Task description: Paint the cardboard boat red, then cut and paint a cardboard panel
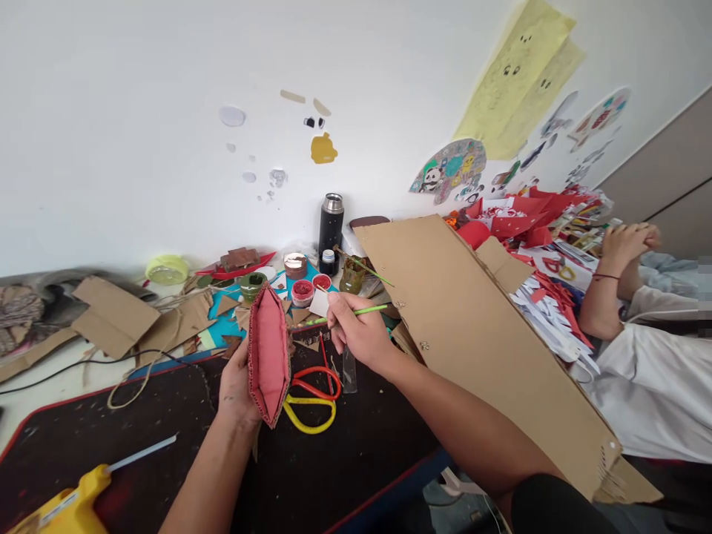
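My left hand (pixel 236 386) holds an almond-shaped cardboard piece (pixel 268 354) upright; its face is painted red-pink and its corrugated edge shows. My right hand (pixel 359 330) grips a thin green paintbrush (pixel 370 309), its tip pointing left toward the piece's upper right edge. Just behind stand small paint pots with red paint (pixel 303 291) and a white scrap. Below the hands lie scissors with red and yellow handles (pixel 311 397) on a dark mat (pixel 167 445).
A large cardboard sheet (pixel 489 348) leans across the right. Another person's arms (pixel 612 282) rest on the far right among red paper cuttings. A black flask (pixel 331 222), a jar with brushes (pixel 352 276), cardboard scraps (pixel 116 315) and a yellow glue gun (pixel 67 504) surround the mat.
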`<action>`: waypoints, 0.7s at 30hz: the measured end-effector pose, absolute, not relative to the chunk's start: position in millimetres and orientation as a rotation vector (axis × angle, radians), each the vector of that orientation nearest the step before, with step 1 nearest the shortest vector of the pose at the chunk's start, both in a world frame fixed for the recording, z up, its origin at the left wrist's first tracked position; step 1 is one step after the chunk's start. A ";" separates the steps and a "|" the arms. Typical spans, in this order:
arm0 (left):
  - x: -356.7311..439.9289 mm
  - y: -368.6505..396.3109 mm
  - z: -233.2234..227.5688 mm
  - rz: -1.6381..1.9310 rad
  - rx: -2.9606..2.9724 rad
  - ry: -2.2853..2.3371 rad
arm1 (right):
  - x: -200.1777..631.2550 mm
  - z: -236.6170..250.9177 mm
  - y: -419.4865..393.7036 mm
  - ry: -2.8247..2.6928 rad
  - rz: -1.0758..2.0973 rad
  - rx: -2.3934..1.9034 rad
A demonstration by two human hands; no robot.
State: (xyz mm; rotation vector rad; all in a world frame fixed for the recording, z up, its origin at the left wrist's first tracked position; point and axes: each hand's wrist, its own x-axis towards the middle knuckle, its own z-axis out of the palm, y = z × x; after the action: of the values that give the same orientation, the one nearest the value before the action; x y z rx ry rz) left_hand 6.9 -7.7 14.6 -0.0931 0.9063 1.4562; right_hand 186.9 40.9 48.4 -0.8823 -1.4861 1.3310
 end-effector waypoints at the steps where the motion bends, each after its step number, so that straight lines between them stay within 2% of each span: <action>1: 7.2 -7.8 15.6 1.453 -0.096 0.915 | 186.7 49.5 40.5 -1.482 1.333 -0.881; 21: 2.2 -5.9 4.3 1.427 -0.110 0.917 | 186.1 52.4 43.2 -1.405 1.359 -0.870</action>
State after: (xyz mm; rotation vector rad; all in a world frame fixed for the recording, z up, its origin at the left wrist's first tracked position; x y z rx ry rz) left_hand 2.2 -5.9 4.3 -0.1101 0.9169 1.4274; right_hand 186.1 43.2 52.4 -0.8704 -1.4049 1.3590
